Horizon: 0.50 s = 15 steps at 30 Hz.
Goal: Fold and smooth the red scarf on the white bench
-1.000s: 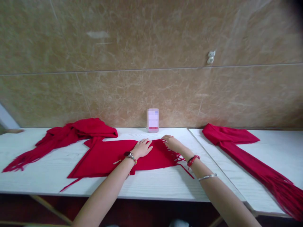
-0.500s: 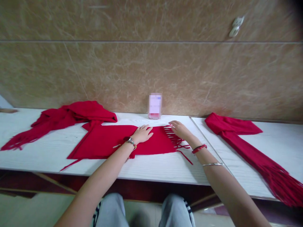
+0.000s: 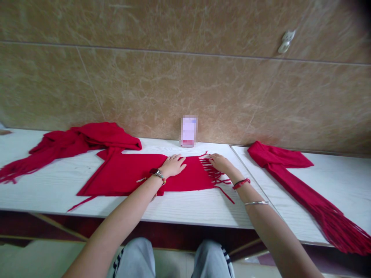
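Note:
A red fringed scarf [image 3: 139, 170] lies flattened and folded on the white tabletop in front of me. My left hand [image 3: 173, 166] rests on its middle with the palm down and fingers spread. At the scarf's right end, my right hand [image 3: 220, 163] touches the upper strands of the fringe [image 3: 213, 173]. Its fingers point left and are slightly bent, with no strand visibly gripped. One loose strand trails toward the front edge, and another sticks out at the lower left corner.
A second red scarf [image 3: 95, 137] lies bunched at the back left, against the flat one. Another red scarf [image 3: 292, 185] lies bent on the right, its fringe over the front edge. A blurred phone-like device [image 3: 188, 131] leans on the brown wall [image 3: 162, 88], which carries a small white cat-shaped fixture [image 3: 286, 41].
My right hand has come down from just above the fringe onto its upper strands. The left hand stays in place on the scarf. The view has tilted slightly.

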Available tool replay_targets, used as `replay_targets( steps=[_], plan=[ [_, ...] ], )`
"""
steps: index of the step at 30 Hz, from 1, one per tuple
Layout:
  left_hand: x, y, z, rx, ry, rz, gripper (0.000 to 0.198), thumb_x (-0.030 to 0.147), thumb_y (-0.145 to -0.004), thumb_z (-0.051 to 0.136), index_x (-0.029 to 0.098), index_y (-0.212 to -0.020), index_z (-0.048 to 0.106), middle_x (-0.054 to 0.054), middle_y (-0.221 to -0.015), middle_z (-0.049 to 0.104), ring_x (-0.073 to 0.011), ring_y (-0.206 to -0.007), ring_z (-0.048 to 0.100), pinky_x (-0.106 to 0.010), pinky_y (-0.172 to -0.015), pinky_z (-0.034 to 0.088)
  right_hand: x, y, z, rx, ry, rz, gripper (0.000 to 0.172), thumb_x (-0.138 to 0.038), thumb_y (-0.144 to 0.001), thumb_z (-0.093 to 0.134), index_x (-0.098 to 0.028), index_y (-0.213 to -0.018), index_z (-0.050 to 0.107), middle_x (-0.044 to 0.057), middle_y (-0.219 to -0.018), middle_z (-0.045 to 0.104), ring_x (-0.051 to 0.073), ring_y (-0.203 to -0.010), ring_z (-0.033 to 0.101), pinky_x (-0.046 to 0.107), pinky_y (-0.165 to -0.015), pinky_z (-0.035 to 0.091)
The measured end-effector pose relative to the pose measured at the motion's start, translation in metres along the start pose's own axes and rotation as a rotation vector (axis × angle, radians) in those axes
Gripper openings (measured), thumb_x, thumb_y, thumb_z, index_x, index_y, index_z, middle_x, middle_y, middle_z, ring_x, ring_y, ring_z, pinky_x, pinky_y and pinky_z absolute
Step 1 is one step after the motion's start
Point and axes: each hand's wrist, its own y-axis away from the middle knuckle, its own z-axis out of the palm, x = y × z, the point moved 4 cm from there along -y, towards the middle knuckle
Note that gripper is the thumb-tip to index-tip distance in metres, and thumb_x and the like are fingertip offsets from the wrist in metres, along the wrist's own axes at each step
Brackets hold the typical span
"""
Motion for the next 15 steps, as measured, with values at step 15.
replay_targets(
  steps=[15],
  plan=[
    [-0.004, 0.001, -0.002, -0.022, 0.069, -0.009, 0.048, 0.044, -0.089, 0.026, 0.022, -0.131, 0.036, -0.006, -0.141, 0.031, -0.0221, -0.130, 0.023, -0.040, -0.104, 0.020, -0.003, 0.018, -0.015, 0.071, -0.101, -0.108, 0.037, -0.007, -0.075, 0.046, -0.013, -0.109, 0.058, 0.013, -0.111, 0.059, 0.020, -0.105, 0.053, 0.033, -0.092, 0.039]
  ],
)
